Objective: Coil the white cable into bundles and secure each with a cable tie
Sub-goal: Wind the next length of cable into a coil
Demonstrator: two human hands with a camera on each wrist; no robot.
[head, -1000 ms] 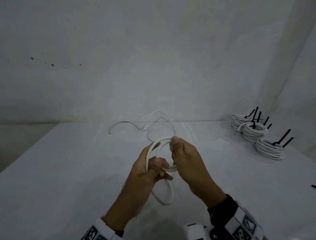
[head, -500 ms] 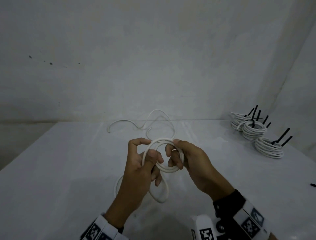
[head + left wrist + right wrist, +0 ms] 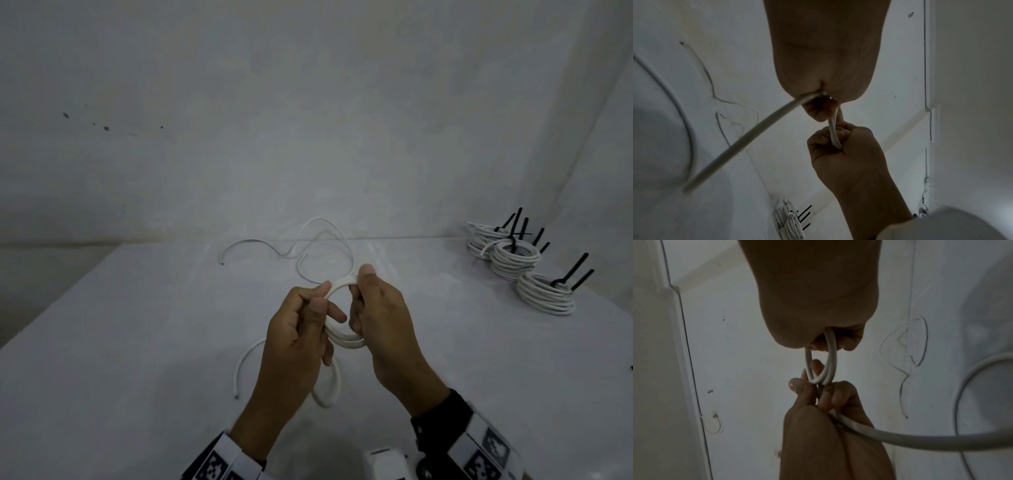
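A small coil of white cable point(image 3: 342, 337) hangs in the air above the white table point(image 3: 120, 342), held between both hands. My left hand point(image 3: 301, 322) grips its left side, thumb on top, fingers curled round the loops. My right hand point(image 3: 373, 308) pinches its top right, thumb on the upper arc. A loose tail point(image 3: 245, 363) curves down to the table on the left, and one loop point(image 3: 329, 387) droops under my left hand. In the right wrist view the coil point(image 3: 828, 363) runs between both fists. In the left wrist view the cable point(image 3: 835, 129) enters my right fist.
A thin loose white wire point(image 3: 294, 246) lies curled at the table's far side. Three tied cable bundles point(image 3: 513, 257) with black cable ties point(image 3: 572, 274) sticking up sit at the far right. A small dark object point(image 3: 631, 368) lies at the right edge.
Both hands have turned the coil and shifted grip; the coil has tightened into a smaller ring. My left thumb has come on top, and the right hand has moved to the ring's right side.
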